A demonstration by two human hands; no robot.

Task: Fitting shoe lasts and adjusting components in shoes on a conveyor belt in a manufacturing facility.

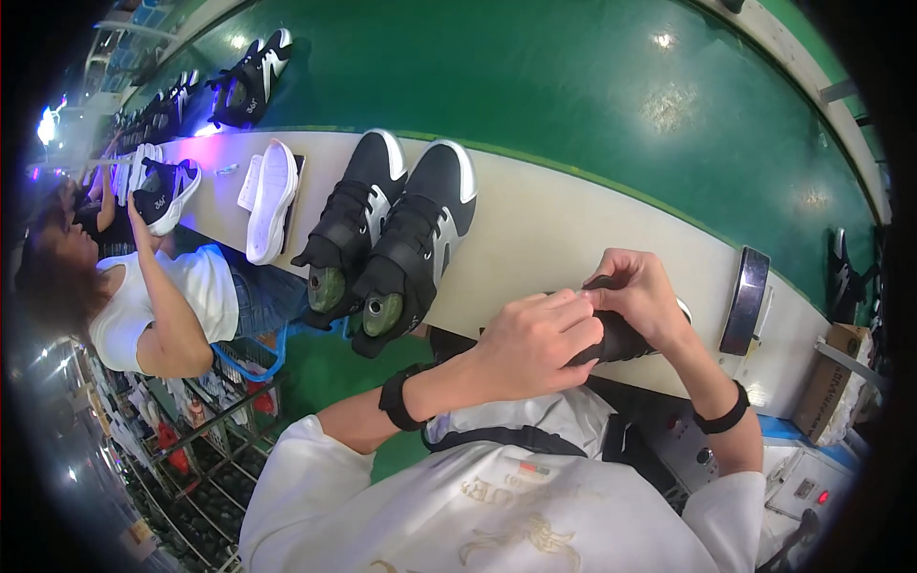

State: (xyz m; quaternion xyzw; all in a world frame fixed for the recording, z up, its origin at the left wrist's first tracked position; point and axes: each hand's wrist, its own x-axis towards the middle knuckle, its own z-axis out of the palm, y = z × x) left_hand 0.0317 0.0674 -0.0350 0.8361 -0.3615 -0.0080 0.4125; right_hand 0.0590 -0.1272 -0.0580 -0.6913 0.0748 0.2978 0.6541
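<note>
A black sneaker (pixel 626 342) lies at the near edge of the pale bench, mostly covered by my hands. My left hand (pixel 540 342) is closed over it, fingers curled and tips meeting those of the other hand; what they grip is hidden. With thumb and forefinger my right hand (pixel 642 294) pinches a short black strap (pixel 601 284) above the shoe. To the left, two black sneakers with silver-white toes, one nearer (pixel 420 234) and one farther left (pixel 355 205), sit side by side. Green forms show in their openings.
White soles (pixel 272 201) lie left of the pair. A dark curved object (pixel 746 301) lies at the right. Beyond the bench (pixel 535 215) runs a green surface (pixel 535 76) carrying sneakers (pixel 250 81). A co-worker (pixel 143 301) at left holds a sneaker (pixel 164 196). A cardboard box (pixel 831 382) stands right.
</note>
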